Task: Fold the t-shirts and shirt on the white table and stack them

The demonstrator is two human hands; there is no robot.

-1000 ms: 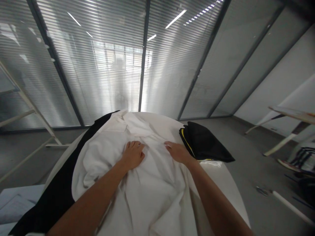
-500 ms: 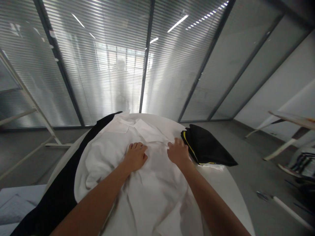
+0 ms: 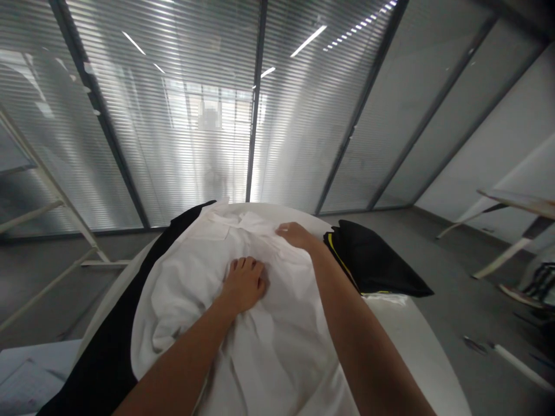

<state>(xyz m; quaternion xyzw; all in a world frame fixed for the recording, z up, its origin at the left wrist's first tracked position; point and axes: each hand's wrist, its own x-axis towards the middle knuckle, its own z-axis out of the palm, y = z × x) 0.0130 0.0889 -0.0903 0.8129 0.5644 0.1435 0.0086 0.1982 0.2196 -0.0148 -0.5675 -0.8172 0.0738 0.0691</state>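
Observation:
A white shirt (image 3: 277, 323) lies spread over a round white table, its collar (image 3: 251, 222) at the far end. My left hand (image 3: 246, 283) rests palm down on the middle of the shirt, fingers slightly apart. Beyond it and to the right, my right hand (image 3: 297, 236) has its fingertips closed on the shirt's cloth beside the collar. Under the shirt's left side runs a black cloth (image 3: 108, 341) that hangs past the table edge.
Right of my right arm, a folded black cloth with a yellow edge (image 3: 377, 260) lies on the table (image 3: 416, 346). A white metal frame (image 3: 56, 185) stands at the left. Another table (image 3: 515, 205) is at the right. Glass partitions with blinds (image 3: 208, 156) close off the far side.
My right hand has moved up and left, from beside the folded black cloth to the shirt's collar area, drawing cloth with it. My left hand stays on the shirt.

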